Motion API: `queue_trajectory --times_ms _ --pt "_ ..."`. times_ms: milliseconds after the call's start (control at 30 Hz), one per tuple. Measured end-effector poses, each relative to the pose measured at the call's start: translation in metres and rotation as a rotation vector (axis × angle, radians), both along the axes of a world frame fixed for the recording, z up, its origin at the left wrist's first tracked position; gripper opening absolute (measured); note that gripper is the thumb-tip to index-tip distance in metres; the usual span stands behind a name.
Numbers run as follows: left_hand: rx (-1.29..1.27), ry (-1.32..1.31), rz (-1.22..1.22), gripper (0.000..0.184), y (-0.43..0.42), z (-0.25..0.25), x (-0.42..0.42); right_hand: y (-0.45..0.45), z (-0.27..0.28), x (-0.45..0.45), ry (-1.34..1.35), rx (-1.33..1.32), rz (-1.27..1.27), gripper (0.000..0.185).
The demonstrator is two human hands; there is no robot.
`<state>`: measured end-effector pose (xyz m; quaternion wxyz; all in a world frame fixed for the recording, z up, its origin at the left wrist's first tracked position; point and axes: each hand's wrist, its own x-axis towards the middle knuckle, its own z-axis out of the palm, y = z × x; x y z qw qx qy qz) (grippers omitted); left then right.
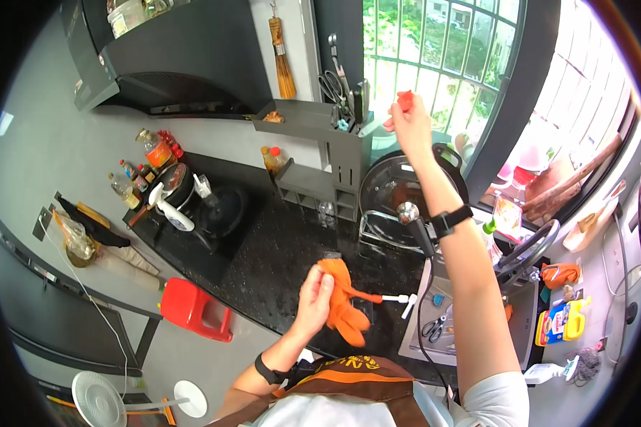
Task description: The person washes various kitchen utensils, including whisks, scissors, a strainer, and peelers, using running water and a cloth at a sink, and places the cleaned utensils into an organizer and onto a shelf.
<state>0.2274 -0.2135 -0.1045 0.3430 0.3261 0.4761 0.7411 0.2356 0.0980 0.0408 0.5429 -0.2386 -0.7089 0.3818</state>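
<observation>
My left hand (315,295) is closed on an orange cloth (347,306), which hangs in folds over the black counter (263,252). My right hand (409,124) is stretched out toward the window, its fingers closed round a small red-orange thing (405,100). A pale, narrow piece (372,128) shows beside those fingers, next to the knife and scissors holder (345,96). Below my right forearm stands a large black pan or lid (392,186) in a wire rack.
A sink (445,331) with scissors (434,327) lies at the right, a black hose crossing it. On the left are a stove with a white spray bottle (174,213), several sauce bottles (157,149) and a red stool (192,309). A range hood (185,64) hangs above.
</observation>
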Motion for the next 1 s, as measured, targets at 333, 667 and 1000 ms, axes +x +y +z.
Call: queue_trajectory --times_ms 333,667,1000 --pt "-0.024 0.081 -0.152 0.025 -0.012 0.002 -0.044 -0.001 -0.01 -0.079 -0.448 0.506 -0.452 0.026" --pt "-0.007 0.014 -0.187 0.024 -0.012 -0.003 -0.074 -0.006 0.016 -0.077 -0.544 0.514 -0.402 0.022" --pt "0.009 0.059 -0.238 0.025 -0.007 -0.006 -0.084 -0.004 0.005 -0.079 -0.649 0.526 -0.321 0.017"
